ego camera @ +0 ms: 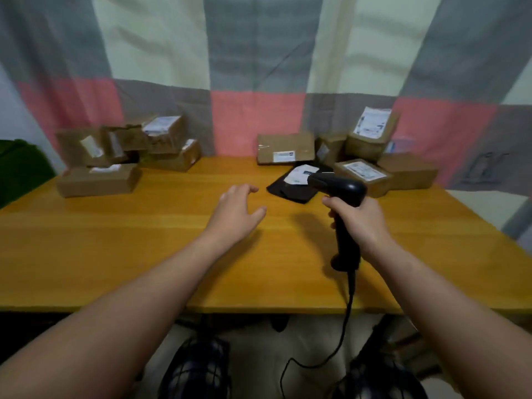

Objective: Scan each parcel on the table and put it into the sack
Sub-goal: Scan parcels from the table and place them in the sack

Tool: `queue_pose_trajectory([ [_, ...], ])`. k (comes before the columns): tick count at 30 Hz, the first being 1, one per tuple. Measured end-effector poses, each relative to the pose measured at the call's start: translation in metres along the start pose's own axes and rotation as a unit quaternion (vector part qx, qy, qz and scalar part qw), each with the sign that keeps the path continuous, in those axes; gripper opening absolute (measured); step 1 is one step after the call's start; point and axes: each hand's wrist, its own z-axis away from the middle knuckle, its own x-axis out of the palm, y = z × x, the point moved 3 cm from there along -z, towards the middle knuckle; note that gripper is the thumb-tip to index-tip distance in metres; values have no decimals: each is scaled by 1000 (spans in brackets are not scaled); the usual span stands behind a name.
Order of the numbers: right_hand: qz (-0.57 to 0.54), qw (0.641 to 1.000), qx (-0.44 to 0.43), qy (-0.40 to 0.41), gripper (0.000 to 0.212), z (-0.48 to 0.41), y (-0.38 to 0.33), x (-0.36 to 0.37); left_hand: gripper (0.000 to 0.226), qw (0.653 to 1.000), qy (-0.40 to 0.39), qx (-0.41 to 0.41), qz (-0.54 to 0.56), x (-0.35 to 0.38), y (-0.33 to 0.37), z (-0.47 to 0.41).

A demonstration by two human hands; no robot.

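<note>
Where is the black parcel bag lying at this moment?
In the head view, the black parcel bag lies flat on the table, right of centre, between the left hand and the barcode scanner.

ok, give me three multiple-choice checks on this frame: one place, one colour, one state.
1. Where does the flat black plastic mailer lie?
A) on the floor
B) on the wooden table, beside the right-hand cardboard boxes
C) atop the left pile

2. What colour is the corded handheld scanner?
A) white
B) yellow
C) black

3. The left hand is:
A) open, holding nothing
B) gripping a box
C) holding the scanner

1 B: it lies on the tabletop by those boxes.
2 C: body and cord are black.
3 A: fingers spread, nothing in them; the right hand grips the scanner.
</note>
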Motion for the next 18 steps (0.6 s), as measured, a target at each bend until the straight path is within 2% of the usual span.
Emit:
queue_pose_trajectory([
  [7,16,997,-39,66,22,-112,-19,-28,51,999,-15,37,-31,34,28,-121],
  [8,24,995,-51,82,34,-129,-22,-33,51,998,-15,51,-34,41,36,-139],
  [10,56,990,-57,117,72,-152,-28,-41,54,996,-18,76,-44,56,52,-175],
  [11,59,990,-52,117,82,-164,-29,-44,56,995,-24,81,-52,64,57,-193],
  [12,50,993,-38,101,82,-178,-29,-46,58,994,-31,82,-60,72,61,-210],
  [13,31,996,-28,75,70,-195,-27,-46,61,994,-38,82,-69,80,63,-228],
  [15,5,1000,-8,10,30,-224,-25,-34,68,992,-49,81,-89,93,59,-262],
  [16,2,1000,1,-15,19,-237,-23,-23,71,990,-52,78,-108,98,54,-279],
  [18,-11,998,34,-50,22,-254,-17,8,74,980,-63,72,-172,109,34,-309],
])
